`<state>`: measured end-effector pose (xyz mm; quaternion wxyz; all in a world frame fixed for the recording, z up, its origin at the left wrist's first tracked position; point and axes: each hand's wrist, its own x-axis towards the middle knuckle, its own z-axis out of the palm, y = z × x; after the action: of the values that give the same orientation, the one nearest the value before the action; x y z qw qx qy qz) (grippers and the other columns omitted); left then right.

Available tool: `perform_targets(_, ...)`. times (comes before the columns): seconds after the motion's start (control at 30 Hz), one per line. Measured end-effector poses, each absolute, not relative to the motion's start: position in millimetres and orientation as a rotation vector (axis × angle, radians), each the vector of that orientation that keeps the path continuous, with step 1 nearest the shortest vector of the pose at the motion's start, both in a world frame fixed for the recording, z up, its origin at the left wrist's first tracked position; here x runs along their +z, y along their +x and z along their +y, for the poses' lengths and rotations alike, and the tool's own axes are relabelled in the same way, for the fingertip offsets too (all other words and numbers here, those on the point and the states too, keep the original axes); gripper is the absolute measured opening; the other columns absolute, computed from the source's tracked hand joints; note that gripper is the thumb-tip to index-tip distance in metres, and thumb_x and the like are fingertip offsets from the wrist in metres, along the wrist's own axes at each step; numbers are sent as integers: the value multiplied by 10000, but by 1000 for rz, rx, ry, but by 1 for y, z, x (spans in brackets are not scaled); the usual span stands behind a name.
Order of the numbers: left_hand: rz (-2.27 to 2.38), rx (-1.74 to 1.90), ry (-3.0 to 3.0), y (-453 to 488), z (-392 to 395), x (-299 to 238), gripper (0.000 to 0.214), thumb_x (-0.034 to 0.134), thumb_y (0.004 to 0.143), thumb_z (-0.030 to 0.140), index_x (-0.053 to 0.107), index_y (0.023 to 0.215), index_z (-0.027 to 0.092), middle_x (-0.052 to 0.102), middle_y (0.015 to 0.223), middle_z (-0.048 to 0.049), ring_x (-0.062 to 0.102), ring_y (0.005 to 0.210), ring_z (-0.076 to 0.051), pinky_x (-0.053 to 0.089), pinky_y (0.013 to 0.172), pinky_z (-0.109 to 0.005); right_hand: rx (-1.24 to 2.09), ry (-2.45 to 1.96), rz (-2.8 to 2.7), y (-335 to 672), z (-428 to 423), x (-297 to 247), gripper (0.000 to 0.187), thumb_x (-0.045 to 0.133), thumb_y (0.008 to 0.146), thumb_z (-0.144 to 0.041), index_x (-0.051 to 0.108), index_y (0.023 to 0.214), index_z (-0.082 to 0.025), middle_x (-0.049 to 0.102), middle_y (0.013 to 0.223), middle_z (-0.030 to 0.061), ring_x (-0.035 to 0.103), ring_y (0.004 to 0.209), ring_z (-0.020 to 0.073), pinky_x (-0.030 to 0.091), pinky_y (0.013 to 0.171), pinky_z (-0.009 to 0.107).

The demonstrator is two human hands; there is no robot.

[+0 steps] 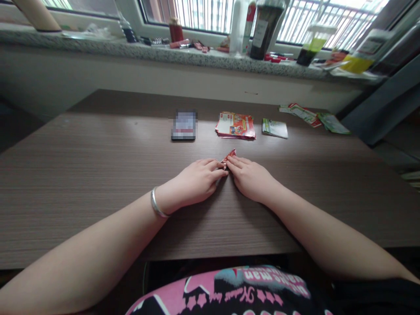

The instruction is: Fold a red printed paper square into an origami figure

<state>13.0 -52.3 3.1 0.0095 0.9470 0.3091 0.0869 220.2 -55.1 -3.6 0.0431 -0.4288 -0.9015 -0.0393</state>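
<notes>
A small piece of folded red paper lies on the table in front of me, its pointed end showing beyond my fingertips. My left hand, with a silver bangle on the wrist, pinches the paper's near left side. From the right, my right hand has its fingers close together and pressed down on the same paper. Both hands' fingertips almost meet there and cover most of the paper. Just behind it is a stack of red and white printed leaflets.
Left of the stack lies a phone-like device with a blurred screen. To the right are a small green and white stack and several folded paper strips. Bottles and cups, among them a dark bottle, crowd the granite windowsill.
</notes>
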Motion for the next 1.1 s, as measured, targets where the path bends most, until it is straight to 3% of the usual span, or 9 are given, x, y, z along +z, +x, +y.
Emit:
perform_targets(0.17,971,287,2940,13,-52,0,424,493,858,117,602,1260,198,556,1357,-93,514,1260,-238,404,1099,-411,-104,-1409,-2720,225,-47,-4,483,343,978,-234,494,1388,-29,492,1449,173,471,1345,255,365,1137,380)
perform_targets(0.5,1039,94,2845,16,-48,2,465,462,874,149,546,1325,221,348,1555,-93,354,1419,-283,311,1144,-521,-144,-1574,-2649,218,-51,-3,565,374,957,-336,451,1418,-17,430,1492,183,456,1349,302,407,1085,428)
perform_targets(0.73,1042,34,2807,14,-47,3,482,452,882,167,516,1356,223,279,1582,-96,292,1450,-272,266,1160,-531,-90,-1632,-2653,220,-45,-7,606,345,961,-379,403,1451,-27,349,1540,177,371,1405,310,330,1133,455)
perform_targets(1.1,999,96,2782,12,-44,2,451,477,882,155,556,1316,255,316,1571,-78,321,1436,-272,272,1158,-529,130,-1708,-2587,228,-26,-18,586,271,986,-351,299,1515,-99,218,1603,100,214,1472,320,205,1180,544)
